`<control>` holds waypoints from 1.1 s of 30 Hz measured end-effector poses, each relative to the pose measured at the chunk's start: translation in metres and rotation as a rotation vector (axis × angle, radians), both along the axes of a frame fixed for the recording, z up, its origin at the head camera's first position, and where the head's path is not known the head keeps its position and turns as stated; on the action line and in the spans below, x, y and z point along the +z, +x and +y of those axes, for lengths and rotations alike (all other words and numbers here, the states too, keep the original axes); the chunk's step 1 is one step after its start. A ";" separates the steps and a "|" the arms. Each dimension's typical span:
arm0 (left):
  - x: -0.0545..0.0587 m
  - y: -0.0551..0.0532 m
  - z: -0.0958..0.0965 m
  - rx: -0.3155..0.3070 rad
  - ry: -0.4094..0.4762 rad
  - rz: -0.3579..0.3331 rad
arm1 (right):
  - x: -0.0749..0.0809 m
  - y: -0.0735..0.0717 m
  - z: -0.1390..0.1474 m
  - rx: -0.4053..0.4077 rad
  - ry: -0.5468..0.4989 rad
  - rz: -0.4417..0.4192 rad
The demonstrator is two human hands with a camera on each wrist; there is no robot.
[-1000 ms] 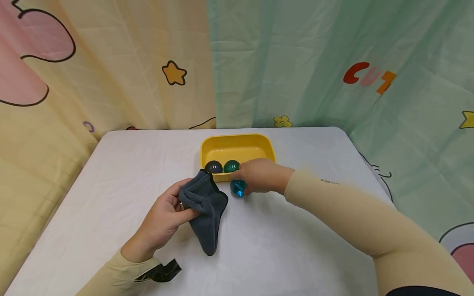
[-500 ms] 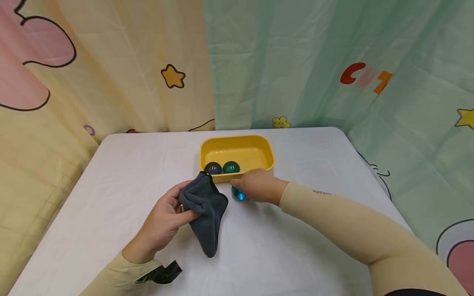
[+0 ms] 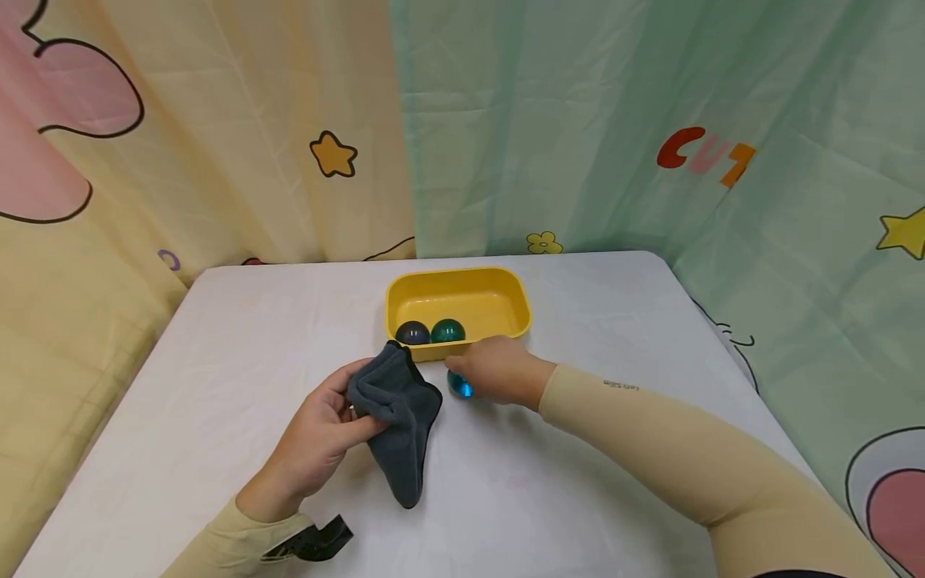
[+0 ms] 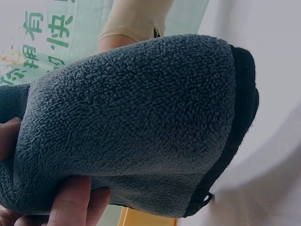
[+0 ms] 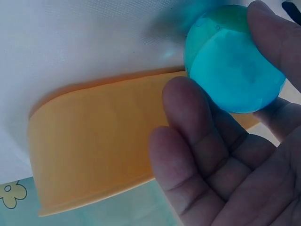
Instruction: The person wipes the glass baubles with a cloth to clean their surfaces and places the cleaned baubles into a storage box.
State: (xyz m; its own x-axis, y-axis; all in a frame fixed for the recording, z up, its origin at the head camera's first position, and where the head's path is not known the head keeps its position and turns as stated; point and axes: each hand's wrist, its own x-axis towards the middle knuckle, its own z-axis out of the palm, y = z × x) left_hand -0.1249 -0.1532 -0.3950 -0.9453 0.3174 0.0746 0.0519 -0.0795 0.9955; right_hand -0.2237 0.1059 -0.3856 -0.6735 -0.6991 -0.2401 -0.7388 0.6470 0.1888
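My left hand (image 3: 318,433) pinches a dark grey cloth (image 3: 401,433) with black edging, which hangs folded above the table in front of the yellow tray (image 3: 506,313). In the left wrist view the cloth (image 4: 136,108) fills most of the picture. A clear blue ball (image 5: 235,61) sits between the curled fingers and thumb of my right hand (image 3: 499,371), just outside the tray's near wall. Inside the tray, against that wall, lie a dark grey ball (image 3: 413,332) and a green ball (image 3: 448,330), side by side.
A white cloth covers the table (image 3: 592,482). Behind it hang a yellow curtain (image 3: 238,160) and a green curtain (image 3: 578,120) with cartoon prints. A black strap (image 3: 314,542) sticks out from my left wrist.
My right hand has drawn the blue ball slightly toward me, away from the tray's near wall. The left hand keeps its hold on the cloth, almost still.
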 end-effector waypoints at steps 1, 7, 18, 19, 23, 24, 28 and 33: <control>0.000 0.000 0.000 -0.001 -0.001 0.000 | 0.000 0.000 0.000 -0.001 -0.003 0.002; 0.002 0.001 0.001 0.005 -0.021 -0.006 | -0.003 0.002 0.002 0.014 -0.023 0.014; 0.003 0.000 0.002 0.000 -0.034 0.000 | 0.008 0.013 0.022 -0.131 -0.194 -0.093; 0.003 -0.001 0.002 0.000 -0.034 -0.002 | 0.014 0.016 0.022 -0.151 -0.222 -0.106; 0.002 -0.002 0.004 -0.005 -0.032 -0.009 | 0.039 0.029 0.025 -0.147 -0.367 -0.116; 0.002 -0.002 0.005 -0.009 -0.031 -0.013 | 0.044 0.033 0.024 -0.130 -0.409 -0.125; 0.003 -0.004 0.011 -0.041 -0.033 -0.016 | 0.052 0.047 0.019 -0.012 -0.546 -0.142; 0.001 -0.005 0.020 -0.120 -0.001 -0.008 | 0.047 0.060 0.013 0.059 -0.597 -0.138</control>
State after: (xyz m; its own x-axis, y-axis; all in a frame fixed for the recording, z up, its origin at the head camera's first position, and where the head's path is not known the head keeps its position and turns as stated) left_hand -0.1300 -0.1333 -0.3937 -0.9010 0.4287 0.0664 0.0338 -0.0833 0.9960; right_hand -0.1640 0.1191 -0.3386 -0.6204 -0.7747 0.1224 -0.7683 0.5689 -0.2935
